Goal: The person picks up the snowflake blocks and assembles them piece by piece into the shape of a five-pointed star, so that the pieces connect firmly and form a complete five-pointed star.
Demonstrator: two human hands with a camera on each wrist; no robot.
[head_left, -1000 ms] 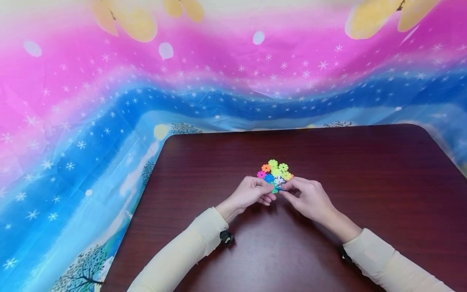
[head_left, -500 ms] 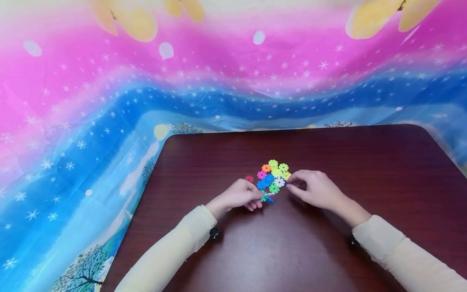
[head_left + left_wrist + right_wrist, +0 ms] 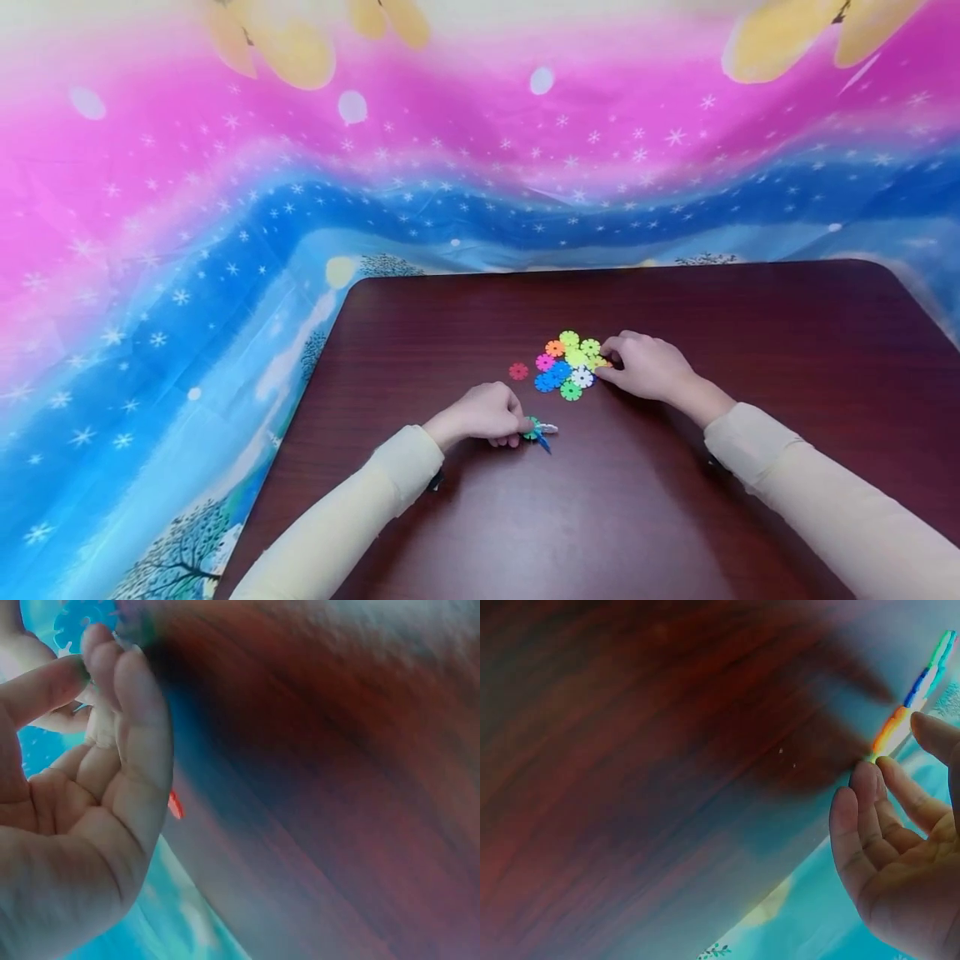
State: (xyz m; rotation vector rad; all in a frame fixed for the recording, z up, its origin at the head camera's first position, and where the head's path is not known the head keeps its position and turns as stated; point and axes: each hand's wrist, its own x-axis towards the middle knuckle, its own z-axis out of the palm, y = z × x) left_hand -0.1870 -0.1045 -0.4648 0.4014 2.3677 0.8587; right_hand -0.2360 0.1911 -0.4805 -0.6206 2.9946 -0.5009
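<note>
My left hand (image 3: 483, 412) pinches a small joined piece of notched plastic snowflake discs: a green disc (image 3: 532, 427) at the fingertips, with a blue disc (image 3: 543, 443) and a white disc (image 3: 551, 429) sticking out from it. My right hand (image 3: 648, 365) reaches to the right side of a flat cluster of loose discs, its thumb and fingertips beside the yellow-green discs (image 3: 576, 357). In the right wrist view, its thumb and forefinger stand apart near an orange disc (image 3: 889, 731). Left wrist view: a blue disc (image 3: 82, 622) shows behind the fingertips.
Among the loose discs lie a pink one (image 3: 545, 362), a loose white one (image 3: 582, 377) and a loose green one (image 3: 571, 390). A red disc (image 3: 518, 372) lies apart on the left. The dark wooden table (image 3: 712, 308) is backed by a printed cloth (image 3: 480, 167).
My left hand has drawn the joined discs toward me and left, away from the cluster. My right hand let go of the joined piece and moved to the cluster's right side.
</note>
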